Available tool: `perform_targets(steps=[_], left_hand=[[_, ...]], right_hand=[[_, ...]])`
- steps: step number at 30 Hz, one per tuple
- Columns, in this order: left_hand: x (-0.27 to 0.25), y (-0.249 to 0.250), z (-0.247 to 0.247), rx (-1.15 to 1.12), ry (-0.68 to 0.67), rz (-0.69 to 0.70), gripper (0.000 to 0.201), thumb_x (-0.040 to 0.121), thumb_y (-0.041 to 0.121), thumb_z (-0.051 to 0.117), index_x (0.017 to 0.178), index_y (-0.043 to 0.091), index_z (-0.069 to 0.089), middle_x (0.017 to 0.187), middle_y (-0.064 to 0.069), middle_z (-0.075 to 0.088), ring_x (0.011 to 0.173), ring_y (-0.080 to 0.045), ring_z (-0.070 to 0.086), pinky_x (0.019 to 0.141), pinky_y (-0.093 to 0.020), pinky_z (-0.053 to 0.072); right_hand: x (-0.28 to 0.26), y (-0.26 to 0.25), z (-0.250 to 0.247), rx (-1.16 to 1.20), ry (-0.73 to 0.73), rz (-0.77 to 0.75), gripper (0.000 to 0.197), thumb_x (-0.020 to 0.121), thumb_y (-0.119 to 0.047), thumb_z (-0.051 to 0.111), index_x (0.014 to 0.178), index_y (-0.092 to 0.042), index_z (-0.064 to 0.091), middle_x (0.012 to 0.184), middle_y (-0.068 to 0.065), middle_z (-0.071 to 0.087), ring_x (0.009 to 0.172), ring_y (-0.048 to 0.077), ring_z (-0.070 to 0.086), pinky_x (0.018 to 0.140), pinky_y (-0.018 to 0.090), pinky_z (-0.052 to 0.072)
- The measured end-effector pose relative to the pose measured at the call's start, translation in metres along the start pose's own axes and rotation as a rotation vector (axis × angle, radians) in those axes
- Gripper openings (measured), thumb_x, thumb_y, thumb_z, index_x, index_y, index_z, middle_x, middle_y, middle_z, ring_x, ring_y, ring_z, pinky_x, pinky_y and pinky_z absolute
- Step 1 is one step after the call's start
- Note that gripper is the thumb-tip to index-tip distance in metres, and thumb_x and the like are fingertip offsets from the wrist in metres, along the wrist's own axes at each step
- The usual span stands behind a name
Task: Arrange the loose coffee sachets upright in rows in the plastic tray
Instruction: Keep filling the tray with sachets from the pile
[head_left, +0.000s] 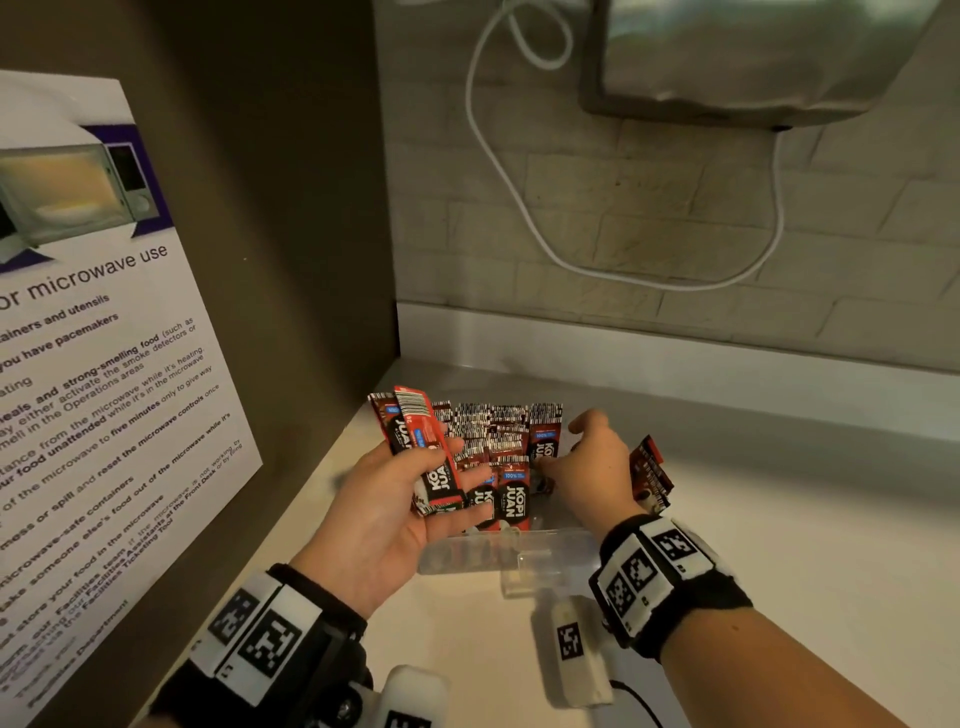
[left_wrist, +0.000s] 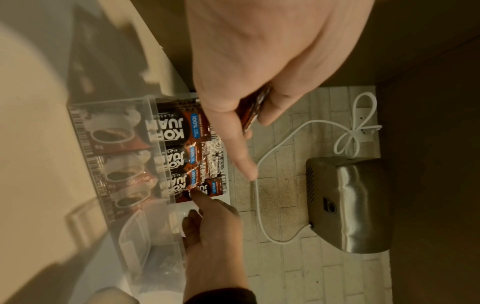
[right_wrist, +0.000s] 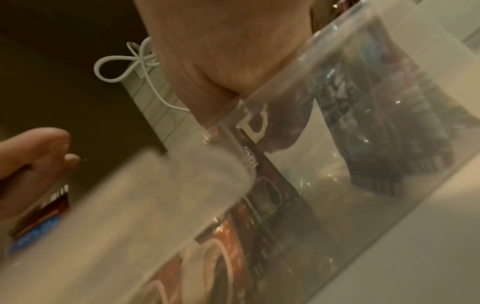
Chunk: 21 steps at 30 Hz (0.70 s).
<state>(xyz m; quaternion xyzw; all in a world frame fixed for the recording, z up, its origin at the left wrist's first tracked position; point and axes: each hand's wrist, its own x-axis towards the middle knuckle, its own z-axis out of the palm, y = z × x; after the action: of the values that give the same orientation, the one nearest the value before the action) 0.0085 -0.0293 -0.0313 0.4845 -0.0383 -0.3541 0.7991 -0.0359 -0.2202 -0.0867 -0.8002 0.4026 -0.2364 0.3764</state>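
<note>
A: where are the sachets (head_left: 511, 441) at?
B: standing in rows in the clear tray (head_left: 550, 545) on the counter (head_left: 779, 571). left hand (head_left: 384, 514) is clamped on a few loose ones (head_left: 426, 447).
A: right hand (head_left: 592, 462)?
B: reaching into the tray, finger on a sachet, can't tell if it's gripping.

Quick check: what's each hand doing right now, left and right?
Left hand: holding a few sachets.
Right hand: in the tray, fingertip on a standing sachet; grip cannot be told.

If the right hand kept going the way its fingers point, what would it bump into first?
Probably the upright red-and-black coffee sachets in the clear plastic tray; the right hand reaches leftward, fingertips seemingly already touching them.
</note>
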Motion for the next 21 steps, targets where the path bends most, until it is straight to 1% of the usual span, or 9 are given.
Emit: perform_targets(steps=[3,6,8,10,12,14,17,19,21], left_hand=[[-0.003,0.001,0.001,0.059,-0.049,0.016,0.018,0.091,0.005,0.058,0.107,0.011,0.064,0.099,-0.014,0.074,0.085,-0.031,0.073,0.053,-0.038,0.060],[-0.004,0.002,0.003,0.126,-0.073,0.059,0.016,0.088,0.006,0.063,0.102,0.014,0.066,0.089,-0.008,0.076,0.077,-0.023,0.074,0.052,-0.031,0.059],[-0.004,0.000,0.005,0.178,-0.081,0.074,0.016,0.086,0.007,0.066,0.100,0.014,0.068,0.085,-0.006,0.076,0.072,-0.017,0.073,0.048,-0.027,0.055],[-0.004,-0.002,0.008,0.226,-0.096,0.084,0.019,0.083,0.008,0.069,0.101,0.013,0.068,0.086,-0.006,0.076,0.071,-0.016,0.073,0.046,-0.024,0.053],[-0.004,-0.004,0.010,0.259,-0.103,0.095,0.023,0.082,0.009,0.070,0.104,0.012,0.067,0.087,-0.007,0.076,0.071,-0.018,0.073,0.045,-0.024,0.052],[-0.004,-0.004,0.012,0.254,-0.112,0.109,0.024,0.082,0.013,0.069,0.106,0.012,0.066,0.088,-0.008,0.076,0.072,-0.018,0.073,0.045,-0.024,0.053],[-0.004,-0.002,0.010,0.200,-0.105,0.116,0.020,0.086,0.017,0.065,0.105,0.012,0.066,0.092,-0.009,0.075,0.075,-0.024,0.073,0.047,-0.025,0.055],[-0.003,0.002,0.008,0.139,-0.079,0.115,0.020,0.086,0.018,0.064,0.104,0.010,0.066,0.094,-0.011,0.075,0.075,-0.027,0.073,0.049,-0.024,0.057],[-0.002,0.005,0.006,0.073,-0.039,0.108,0.024,0.083,0.020,0.065,0.104,0.007,0.065,0.091,-0.011,0.075,0.069,-0.022,0.073,0.048,-0.023,0.056]], right_hand=[[-0.003,-0.011,-0.010,0.072,0.074,-0.064,0.056,0.073,-0.020,0.081,0.117,-0.010,0.047,0.110,0.008,0.052,0.097,0.024,0.055,0.076,0.028,0.041],[-0.013,-0.034,-0.029,0.224,0.106,-0.118,0.037,0.078,-0.031,0.076,0.102,-0.013,0.055,0.089,0.001,0.056,0.079,0.016,0.055,0.068,0.027,0.041],[-0.025,-0.050,-0.041,0.430,-0.100,-0.121,0.023,0.083,-0.032,0.071,0.088,-0.012,0.061,0.075,-0.002,0.058,0.060,0.009,0.052,0.055,0.023,0.038],[-0.037,-0.060,-0.049,0.532,-0.382,-0.128,0.020,0.084,-0.030,0.070,0.088,-0.011,0.064,0.069,-0.003,0.060,0.045,0.006,0.047,0.044,0.020,0.034],[-0.044,-0.063,-0.052,0.536,-0.549,-0.200,0.008,0.083,-0.017,0.071,0.090,-0.013,0.068,0.065,-0.002,0.062,0.040,0.008,0.045,0.039,0.019,0.032],[-0.048,-0.062,-0.052,0.550,-0.568,-0.262,0.012,0.082,-0.004,0.069,0.083,-0.017,0.071,0.062,-0.001,0.063,0.041,0.009,0.047,0.038,0.019,0.034],[-0.049,-0.061,-0.054,0.675,-0.474,-0.293,0.023,0.078,0.003,0.070,0.074,-0.019,0.074,0.065,0.001,0.067,0.046,0.012,0.052,0.042,0.022,0.040],[-0.049,-0.061,-0.057,0.802,-0.448,-0.330,0.028,0.073,0.007,0.070,0.070,-0.020,0.075,0.073,0.002,0.070,0.057,0.014,0.059,0.051,0.023,0.046],[-0.051,-0.059,-0.058,0.840,-0.426,-0.426,0.031,0.065,0.012,0.072,0.065,-0.019,0.076,0.084,-0.001,0.071,0.076,0.013,0.066,0.065,0.025,0.051]])
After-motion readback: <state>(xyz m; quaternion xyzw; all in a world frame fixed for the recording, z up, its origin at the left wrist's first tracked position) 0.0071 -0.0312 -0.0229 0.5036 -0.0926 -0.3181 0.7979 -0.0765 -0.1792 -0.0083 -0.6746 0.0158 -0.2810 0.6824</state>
